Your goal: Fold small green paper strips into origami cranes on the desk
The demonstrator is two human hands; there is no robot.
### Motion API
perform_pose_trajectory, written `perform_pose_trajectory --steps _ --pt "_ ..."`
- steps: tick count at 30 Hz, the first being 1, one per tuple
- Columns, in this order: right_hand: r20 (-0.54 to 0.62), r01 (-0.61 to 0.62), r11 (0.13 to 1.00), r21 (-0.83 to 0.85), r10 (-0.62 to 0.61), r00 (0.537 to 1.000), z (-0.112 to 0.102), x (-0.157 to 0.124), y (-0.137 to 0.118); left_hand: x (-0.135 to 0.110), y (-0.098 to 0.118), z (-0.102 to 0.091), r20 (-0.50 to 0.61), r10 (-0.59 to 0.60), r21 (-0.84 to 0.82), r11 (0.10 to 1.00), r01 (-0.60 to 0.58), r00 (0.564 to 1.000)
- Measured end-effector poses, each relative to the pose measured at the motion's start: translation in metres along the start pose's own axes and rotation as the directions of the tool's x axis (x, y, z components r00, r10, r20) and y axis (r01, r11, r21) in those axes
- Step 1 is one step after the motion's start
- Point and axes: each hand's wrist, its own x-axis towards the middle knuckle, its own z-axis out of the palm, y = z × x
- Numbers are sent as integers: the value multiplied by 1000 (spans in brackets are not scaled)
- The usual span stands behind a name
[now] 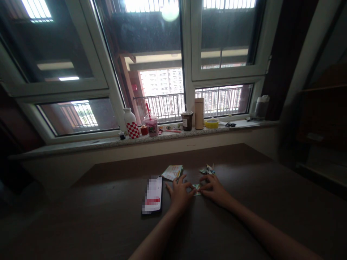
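A small piece of green and white printed paper (197,187) lies on the brown table between my hands, apparently folded. My left hand (179,192) has its thumb and index finger closed at the paper's left side, the other fingers raised. From the right, my right hand (215,189) pinches the opposite side with its fingertips. Just beyond my right hand sits a folded paper shape (208,169) with pointed ends. Past my left hand is a stack of printed paper sheets (172,172). The fingertips partly cover the small paper, so its creases are hard to make out.
A phone (154,195) with its screen lit lies left of my left hand. Along the windowsill (114,142) stand a checkered bottle (132,126), a pink drink cup (152,126), a dark cup (187,121), a beige thermos (199,113), yellow tape (211,124) and scissors (230,125).
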Motion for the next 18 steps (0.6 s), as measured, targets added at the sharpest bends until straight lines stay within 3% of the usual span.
perform_pose_trajectory --steps 7,18 --pt "-107 -94 989 -118 81 991 0 4 -1 -1 2 -3 28 3 16 1000 -3 1000" --pt "-133 -17 981 -192 -9 991 5 2 5 -1 2 -3 52 1 14 1000 -2 999"
